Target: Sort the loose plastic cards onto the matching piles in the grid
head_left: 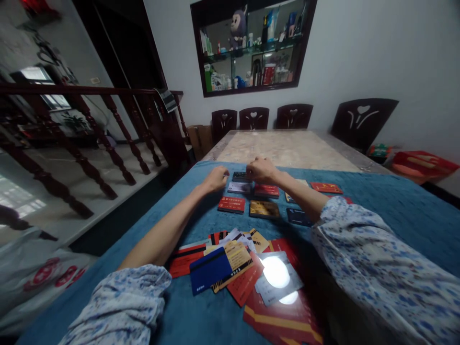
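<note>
Both my arms reach forward over a blue cloth (377,211) on a long table. My left hand (216,178) is curled with its fingers tucked, resting beside a dark card (240,177) at the far end of a grid of laid-out cards. My right hand (261,169) is closed in a pinch over that same dark card. Below it lie a pale card (238,187), a red card (266,190), another red card (232,204) and a gold-brown card (264,209). Whether either hand grips the card is hidden.
A loose heap of cards (230,263) and red envelopes (287,316) lies near me. More cards (326,187) sit to the right. Bare marble tabletop (283,148) extends beyond the cloth, ringed by dark chairs (361,120). A wooden banister (89,124) runs on the left.
</note>
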The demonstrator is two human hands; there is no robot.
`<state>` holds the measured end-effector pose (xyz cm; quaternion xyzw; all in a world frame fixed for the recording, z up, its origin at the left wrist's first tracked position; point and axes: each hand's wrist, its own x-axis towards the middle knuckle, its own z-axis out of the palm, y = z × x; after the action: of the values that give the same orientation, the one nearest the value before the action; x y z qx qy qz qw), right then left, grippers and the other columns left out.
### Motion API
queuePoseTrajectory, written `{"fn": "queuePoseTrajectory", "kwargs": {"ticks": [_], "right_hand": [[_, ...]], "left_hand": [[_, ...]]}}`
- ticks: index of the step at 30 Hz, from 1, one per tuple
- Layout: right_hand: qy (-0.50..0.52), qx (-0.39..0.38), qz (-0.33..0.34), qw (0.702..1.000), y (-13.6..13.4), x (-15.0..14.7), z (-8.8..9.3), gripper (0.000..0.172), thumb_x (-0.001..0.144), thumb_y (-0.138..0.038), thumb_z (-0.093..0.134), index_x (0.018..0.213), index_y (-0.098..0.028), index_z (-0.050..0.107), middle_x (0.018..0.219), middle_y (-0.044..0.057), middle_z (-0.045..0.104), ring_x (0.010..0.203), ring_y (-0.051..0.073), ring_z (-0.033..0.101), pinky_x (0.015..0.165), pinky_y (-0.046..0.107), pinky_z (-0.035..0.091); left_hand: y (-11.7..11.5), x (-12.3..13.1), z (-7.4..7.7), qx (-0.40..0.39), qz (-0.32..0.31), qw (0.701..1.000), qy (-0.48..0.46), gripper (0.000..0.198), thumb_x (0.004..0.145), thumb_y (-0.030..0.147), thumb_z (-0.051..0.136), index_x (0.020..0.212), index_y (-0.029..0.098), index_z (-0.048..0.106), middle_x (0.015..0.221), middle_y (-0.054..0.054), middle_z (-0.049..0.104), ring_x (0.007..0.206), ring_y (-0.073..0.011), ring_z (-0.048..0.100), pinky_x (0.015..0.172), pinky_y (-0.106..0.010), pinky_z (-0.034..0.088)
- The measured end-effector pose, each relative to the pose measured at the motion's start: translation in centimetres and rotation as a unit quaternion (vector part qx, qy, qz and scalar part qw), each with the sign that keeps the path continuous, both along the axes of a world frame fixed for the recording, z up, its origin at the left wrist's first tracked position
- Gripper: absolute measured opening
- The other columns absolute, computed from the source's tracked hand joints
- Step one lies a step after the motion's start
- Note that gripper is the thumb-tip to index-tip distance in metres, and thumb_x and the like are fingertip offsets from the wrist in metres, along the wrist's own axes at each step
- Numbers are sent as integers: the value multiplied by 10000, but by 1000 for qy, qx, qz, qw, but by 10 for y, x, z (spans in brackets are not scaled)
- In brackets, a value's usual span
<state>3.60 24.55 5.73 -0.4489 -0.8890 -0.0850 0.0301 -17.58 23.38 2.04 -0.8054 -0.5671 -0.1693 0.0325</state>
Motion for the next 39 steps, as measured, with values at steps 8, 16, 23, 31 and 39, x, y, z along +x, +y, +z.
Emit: {"fn": "queuePoseTrajectory", "kwargs": {"ticks": [8,16,23,31,39], "right_hand": [[20,15,67,997,-56,-13,-5,256,894,-190,477,961,-207,724,1082,101,724,1095,286,538,799,354,351],[39,-10,118,992,-112,-19,-16,228,907,-213,496,959,-212,718,1070,103,724,1086,274,505,790,355,323],[48,-38,157,986,-150,-21,-23,203,903,-225,529,984,-231,714,1101,90,707,1078,274,497,813,373,323],[60,-75,210,973,-185,-21,-36,265,866,-366,611,1086,-245,696,1108,96,666,1083,285,475,825,393,358],[54,-93,248,963,-198,-22,-51,481,838,-545,629,1197,-227,660,1156,117,624,1082,310,458,822,429,384]], "left_hand": [[-61,-7,-3,13,1,1000,-19,243,809,114,478,859,145,714,917,-65,667,821,-169,588,842,-290,497],[-118,-13,-6,16,6,999,-40,233,813,89,493,852,139,717,892,-75,652,805,-173,599,788,-291,489],[-154,-14,-16,15,-5,999,-48,191,855,114,512,847,147,700,888,-70,649,808,-173,606,788,-293,486],[-186,-11,-16,-17,-4,998,-60,217,816,76,506,811,164,703,837,-47,671,778,-156,620,749,-260,478],[-204,-14,-9,-118,-35,990,-70,252,724,76,491,752,170,724,767,-16,700,706,-137,609,667,-224,444]]}}
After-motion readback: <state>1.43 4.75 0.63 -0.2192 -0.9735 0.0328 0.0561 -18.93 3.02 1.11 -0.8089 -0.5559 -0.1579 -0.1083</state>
